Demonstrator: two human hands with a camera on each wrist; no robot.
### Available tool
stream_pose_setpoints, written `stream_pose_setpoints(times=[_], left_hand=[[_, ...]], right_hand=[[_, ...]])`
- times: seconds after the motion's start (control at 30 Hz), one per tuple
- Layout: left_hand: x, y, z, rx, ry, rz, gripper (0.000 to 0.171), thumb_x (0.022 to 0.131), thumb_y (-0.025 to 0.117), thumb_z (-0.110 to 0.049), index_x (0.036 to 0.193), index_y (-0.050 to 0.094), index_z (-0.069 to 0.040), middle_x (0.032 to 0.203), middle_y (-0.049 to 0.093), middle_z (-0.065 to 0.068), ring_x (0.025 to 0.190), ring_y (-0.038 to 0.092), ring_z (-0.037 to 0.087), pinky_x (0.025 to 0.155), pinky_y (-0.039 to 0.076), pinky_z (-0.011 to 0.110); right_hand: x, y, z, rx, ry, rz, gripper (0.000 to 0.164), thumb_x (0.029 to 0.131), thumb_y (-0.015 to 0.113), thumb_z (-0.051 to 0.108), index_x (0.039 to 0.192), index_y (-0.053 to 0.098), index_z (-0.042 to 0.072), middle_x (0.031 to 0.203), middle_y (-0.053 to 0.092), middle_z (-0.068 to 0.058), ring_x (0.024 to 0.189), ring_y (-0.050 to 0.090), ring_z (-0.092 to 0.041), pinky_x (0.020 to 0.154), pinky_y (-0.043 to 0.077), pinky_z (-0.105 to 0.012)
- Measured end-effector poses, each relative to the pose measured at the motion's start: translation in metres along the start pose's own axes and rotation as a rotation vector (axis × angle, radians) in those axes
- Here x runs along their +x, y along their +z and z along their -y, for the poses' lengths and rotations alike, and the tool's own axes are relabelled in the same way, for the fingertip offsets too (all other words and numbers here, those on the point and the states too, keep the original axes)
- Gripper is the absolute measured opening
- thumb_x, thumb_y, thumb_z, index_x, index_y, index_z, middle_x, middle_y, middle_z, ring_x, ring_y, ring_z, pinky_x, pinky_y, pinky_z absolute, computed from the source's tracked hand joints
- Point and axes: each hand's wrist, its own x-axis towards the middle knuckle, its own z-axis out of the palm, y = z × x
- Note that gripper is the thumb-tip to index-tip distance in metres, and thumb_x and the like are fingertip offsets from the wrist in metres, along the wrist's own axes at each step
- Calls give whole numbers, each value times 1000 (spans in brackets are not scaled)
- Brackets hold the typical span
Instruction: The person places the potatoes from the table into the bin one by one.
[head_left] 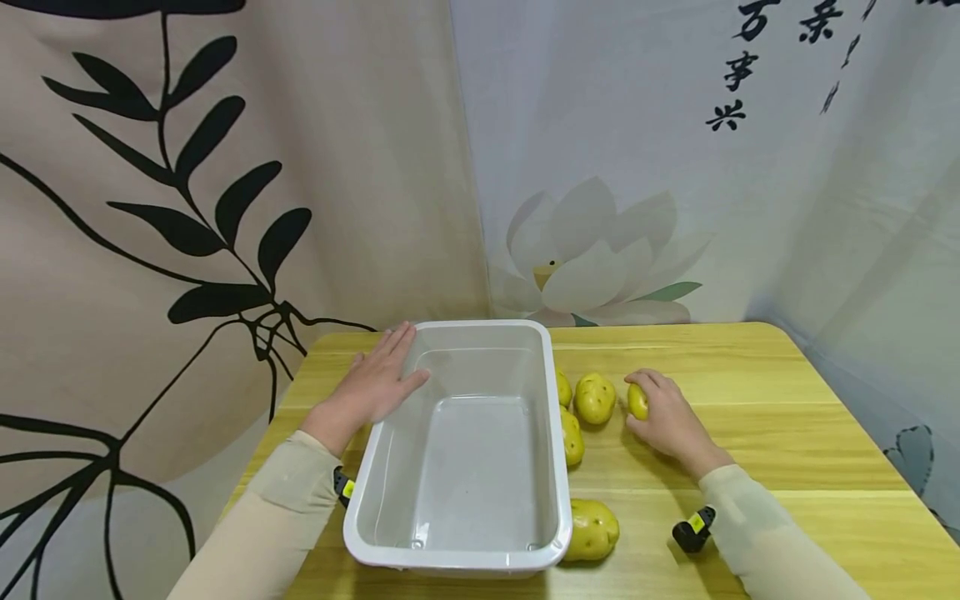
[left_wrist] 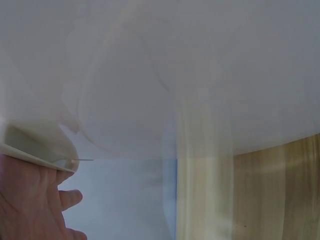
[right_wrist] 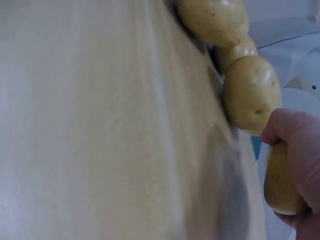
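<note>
A pale grey plastic basin (head_left: 480, 467) stands on the wooden table, its inside bare. My left hand (head_left: 378, 375) rests on the basin's far left rim, fingers straight along it and thumb over the inside. To the right of the basin, my right hand (head_left: 667, 421) grips a small yellow potato (head_left: 637, 402) between thumb and fingers. In the right wrist view the same held potato (right_wrist: 281, 180) shows below the index finger. Another potato (head_left: 595, 398) lies just left of that hand. Closer to the basin's right wall are a partly hidden potato (head_left: 572, 437) and one more behind it.
A larger potato (head_left: 592, 531) lies by the basin's near right corner. The yellow wood-grain table (head_left: 795, 450) extends to the right. Behind it hangs a printed curtain (head_left: 375, 167) with leaves, a lotus and writing. Each wrist wears a dark camera band.
</note>
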Motion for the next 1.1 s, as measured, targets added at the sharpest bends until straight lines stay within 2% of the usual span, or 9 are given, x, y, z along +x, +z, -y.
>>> stream_pose_setpoints(times=[0.1,0.33,0.57,0.7,0.83,0.97,1.1], left_hand=[[0,0,1,0,-1,-1,80,98,30,-62,155,-3,-17,160,-10,-2,147,-5,24,110,6,65],[0,1,2,8,2,-4,86,94,23,-70,156,-3,-17,160,-10,-3,147,-5,24,110,6,65],[-1,0,2,3,-2,-5,82,96,26,-66,156,-3,-17,160,-10,-3,147,-5,24,111,7,64],[-2,0,1,-2,-3,-6,81,96,28,-65,156,-2,-17,160,-10,-3,147,-5,24,111,6,64],[-2,0,1,-8,-3,-9,79,98,33,-59,156,-1,-17,161,-9,-3,147,-5,24,111,6,64],[-2,0,1,-6,-1,-12,81,97,30,-63,156,-1,-17,160,-9,-3,147,-5,24,111,6,64],[-1,1,1,-2,5,-14,84,95,24,-68,156,-1,-17,161,-9,-3,147,-4,24,110,6,65]], right_hand=[[0,-6,6,13,-15,-17,58,76,73,14,129,51,6,136,44,-17,125,39,-42,101,33,-59],[3,-19,22,44,-14,-60,60,75,75,13,130,51,9,139,44,-14,126,40,-40,101,35,-60],[5,-30,38,82,-51,-120,59,76,75,17,130,53,10,138,46,-11,126,42,-37,98,38,-60],[5,-35,45,101,-68,-154,59,74,76,16,129,54,11,137,47,-11,123,45,-36,91,44,-58],[5,-42,51,130,-108,-196,59,74,76,14,128,55,11,135,48,-12,115,51,-33,77,50,-49],[6,-47,58,158,-136,-221,58,74,76,12,129,55,12,133,49,-11,102,54,-28,64,48,-39],[6,-53,65,186,-147,-226,58,75,76,12,128,55,13,132,50,-8,96,54,-23,61,48,-35]])
